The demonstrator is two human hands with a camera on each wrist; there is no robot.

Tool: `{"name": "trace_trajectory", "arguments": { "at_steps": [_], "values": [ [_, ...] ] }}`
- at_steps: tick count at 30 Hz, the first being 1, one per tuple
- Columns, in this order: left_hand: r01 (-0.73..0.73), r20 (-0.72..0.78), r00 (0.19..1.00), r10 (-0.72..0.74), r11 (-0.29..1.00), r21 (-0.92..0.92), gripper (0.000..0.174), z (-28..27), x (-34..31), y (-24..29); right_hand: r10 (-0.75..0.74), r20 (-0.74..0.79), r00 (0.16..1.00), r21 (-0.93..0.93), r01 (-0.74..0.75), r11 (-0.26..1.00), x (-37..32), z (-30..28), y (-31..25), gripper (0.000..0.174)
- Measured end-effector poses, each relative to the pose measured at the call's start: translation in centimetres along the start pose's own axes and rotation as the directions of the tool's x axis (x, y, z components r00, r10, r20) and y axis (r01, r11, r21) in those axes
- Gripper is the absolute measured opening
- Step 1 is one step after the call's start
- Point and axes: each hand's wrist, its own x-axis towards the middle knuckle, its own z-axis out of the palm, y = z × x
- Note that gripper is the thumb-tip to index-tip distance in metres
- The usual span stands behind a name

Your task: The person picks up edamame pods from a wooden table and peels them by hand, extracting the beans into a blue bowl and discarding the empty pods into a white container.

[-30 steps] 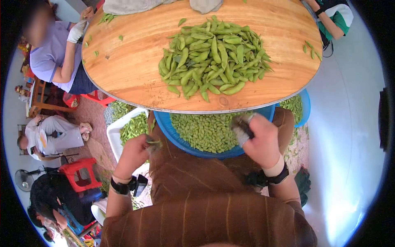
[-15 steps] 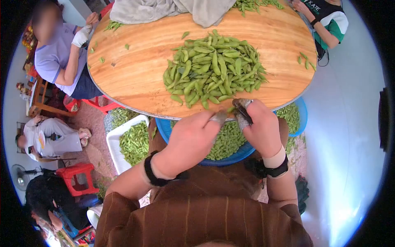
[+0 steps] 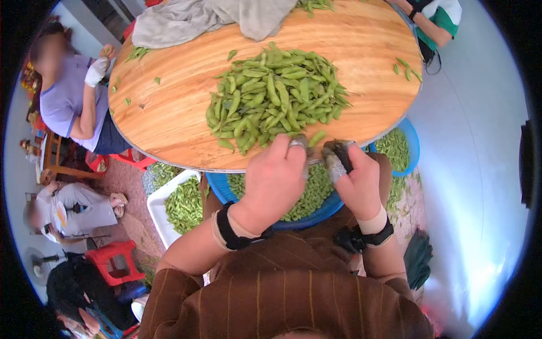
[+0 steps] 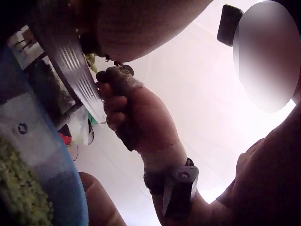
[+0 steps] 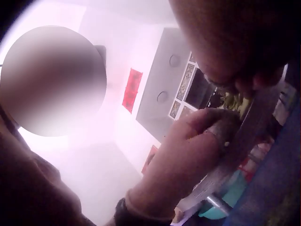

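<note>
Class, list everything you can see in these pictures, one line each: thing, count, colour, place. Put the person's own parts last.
table: one, round, brown wood, ahead of the person
pods: one big pile, green, middle of the table
cloth: one, grey, table's far edge
basins: two, blue, below the table's near edge, green contents
tray: one, white, left of the basins, full of green pods
stool: one, red, lower left
other people: four, around the table and at left
left hand: fingertips at the pile's near edge; grip unclear
right hand: taped fingers curled round a dark tool
</note>
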Motion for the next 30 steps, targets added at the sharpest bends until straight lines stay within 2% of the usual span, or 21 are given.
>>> {"name": "trace_trajectory", "arguments": {
  "at_steps": [1, 2, 4, 5, 7, 8, 9, 11, 12, 14, 16, 17, 18, 20, 21, 23, 24, 26, 27, 28, 30],
  "values": [
    [0.042, -0.014, 0.999, -0.042, 0.999, -0.006, 0.024, 0.1, 0.1, 0.1, -0.013, -0.010, 1.000, 0.010, 0.013, 1.000, 0.3, 0.2, -0.2, 0.019],
    [0.074, -0.033, 0.997, -0.073, 0.997, 0.016, 0.024, 0.2, 0.3, 0.0, -0.078, -0.061, 0.995, 0.047, 0.081, 0.996, 0.4, 0.6, 0.0, 0.018],
    [0.042, 0.041, 0.998, -0.041, 0.999, -0.023, 0.017, 0.8, 0.5, -0.1, 0.099, -0.024, 0.995, 0.205, -0.092, 0.974, 0.1, 0.9, -0.2, 0.018],
    [0.087, 0.028, 0.996, -0.087, 0.996, 0.004, 0.017, 0.8, 0.4, 0.0, 0.128, -0.013, 0.992, 0.199, -0.123, 0.972, -0.2, 0.8, 0.2, 0.019],
    [0.041, 0.047, 0.998, -0.039, 0.998, -0.042, 0.011, 0.6, 0.7, 0.2, 0.206, 0.026, 0.978, 0.232, -0.206, 0.951, -0.6, 0.6, 0.2, 0.020],
    [0.073, 0.029, 0.997, -0.073, 0.997, -0.010, 0.011, 0.6, 0.6, 0.3, 0.248, 0.056, 0.967, 0.270, -0.254, 0.929, -0.8, 0.5, -0.2, 0.021],
    [0.055, 0.025, 0.998, -0.054, 0.996, -0.066, 0.010, 0.5, 0.4, 0.3, 0.198, 0.022, 0.980, 0.271, -0.197, 0.942, -1.0, 0.9, 0.0, 0.020],
    [0.041, -0.034, 0.998, -0.047, 0.987, -0.152, 0.010, 0.3, -0.3, 0.4, 0.237, 0.001, 0.972, 0.296, -0.226, 0.928, -1.5, 1.3, 0.2, 0.014],
    [0.038, -0.082, 0.995, -0.054, 0.981, -0.192, 0.011, 0.1, -0.8, 0.5, 0.206, 0.037, 0.978, 0.311, -0.207, 0.928, -1.5, 1.2, 0.3, 0.013],
    [0.013, -0.117, 0.992, -0.037, 0.979, -0.202, 0.014, -0.9, -1.8, 0.5, 0.240, 0.054, 0.969, 0.460, -0.237, 0.855, -1.8, 1.6, -0.3, 0.014],
    [0.099, 0.021, 0.995, -0.097, 0.943, -0.316, 0.016, -1.1, -2.7, 1.0, 0.240, 0.109, 0.965, 0.485, -0.262, 0.835, -2.1, 1.6, 0.5, 0.015],
    [0.063, -0.037, 0.996, -0.084, 0.914, -0.400, 0.016, -1.1, -3.0, 0.9, 0.257, 0.144, 0.956, 0.501, -0.295, 0.814, -2.1, 1.6, 0.6, 0.015],
    [0.063, -0.041, 0.995, -0.086, 0.914, -0.400, 0.016, -1.1, -3.3, 0.8, 0.254, 0.145, 0.956, 0.500, -0.293, 0.815, -2.2, 1.7, 0.4, 0.015],
    [0.032, 0.007, 0.999, -0.033, 0.857, -0.514, 0.018, -0.7, -4.0, 0.6, 0.282, 0.277, 0.918, 0.676, -0.395, 0.622, -2.5, 1.8, -0.3, 0.018],
    [0.026, 0.007, 1.000, -0.026, 0.852, -0.523, 0.018, -0.4, -4.3, 0.5, 0.290, 0.268, 0.919, 0.673, -0.394, 0.626, -2.6, 1.7, -0.5, 0.018],
    [0.064, -0.017, 0.994, -0.108, 0.703, -0.708, 0.017, 0.1, -4.8, -0.1, 0.266, 0.291, 0.919, 0.632, -0.393, 0.668, -2.7, 1.6, -1.0, 0.022],
    [0.053, -0.015, 0.996, -0.091, 0.695, -0.717, 0.017, 0.2, -5.0, -0.4, 0.276, 0.273, 0.922, 0.632, -0.388, 0.671, -2.8, 1.6, -1.1, 0.022],
    [0.228, 0.167, 0.973, -0.156, 0.607, -0.761, 0.015, 0.0, -5.7, -1.2, 0.198, 0.236, 0.951, 0.490, -0.292, 0.822, -3.1, 1.9, -1.1, 0.027],
    [0.535, 0.546, 0.832, -0.097, 0.401, -0.744, 0.010, -2.2, -4.9, -1.5, 0.158, 0.229, 0.961, 0.486, -0.253, 0.837, -3.2, 2.0, -1.3, 0.029],
    [0.533, 0.551, 0.831, -0.078, 0.398, -0.747, 0.010, -2.6, -4.7, -2.2, 0.172, 0.214, 0.962, 0.481, -0.257, 0.838, -3.0, 2.1, -1.6, 0.029],
    [0.723, 0.736, 0.677, -0.004, 0.192, -0.664, 0.013, -2.5, -4.8, -2.5, 0.224, 0.329, 0.917, 0.435, -0.358, 0.826, -2.8, 2.1, -2.4, 0.029]
  ]
}}
